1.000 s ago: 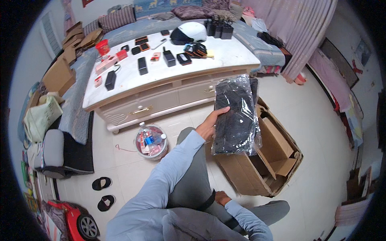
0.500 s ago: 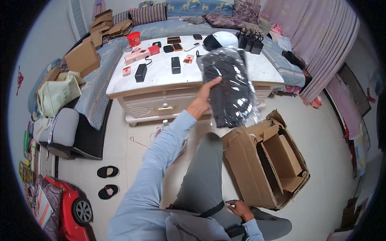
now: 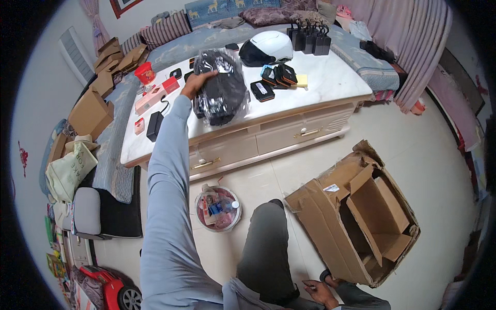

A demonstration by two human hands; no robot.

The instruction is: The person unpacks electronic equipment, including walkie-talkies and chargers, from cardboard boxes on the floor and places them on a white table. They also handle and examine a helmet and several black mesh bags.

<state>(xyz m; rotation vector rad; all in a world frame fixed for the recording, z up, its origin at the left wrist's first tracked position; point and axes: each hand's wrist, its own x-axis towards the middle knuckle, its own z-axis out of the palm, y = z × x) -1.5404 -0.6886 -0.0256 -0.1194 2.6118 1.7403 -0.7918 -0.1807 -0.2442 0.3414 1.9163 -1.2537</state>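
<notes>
My left hand [image 3: 195, 84] grips a clear plastic bag with a soft black item [image 3: 222, 93] inside, thumb on top. I cannot tell what the black item is. The bag is over the middle-left of the white marble-topped table [image 3: 336, 85], hiding part of what lies there. Low in the view, my right hand [image 3: 321, 293] rests by my leg, fingers loosely apart and nothing in them. An open cardboard box [image 3: 323, 227] stands on the floor to the right of my knee.
On the table are a white helmet [image 3: 274, 46], small black bags [image 3: 310, 39], several black-and-orange cases [image 3: 279, 76], a black box [image 3: 154, 126] and a red bucket [image 3: 144, 73]. A waste bin [image 3: 218, 208] stands before the table. Sofas line the back and left; a red toy car [image 3: 111, 289] is lower left.
My left hand has carried the plastic-wrapped black item leftward, from the table's front right to its middle-left. The view has shifted, bringing the bin and cases into sight. My right hand stays low.
</notes>
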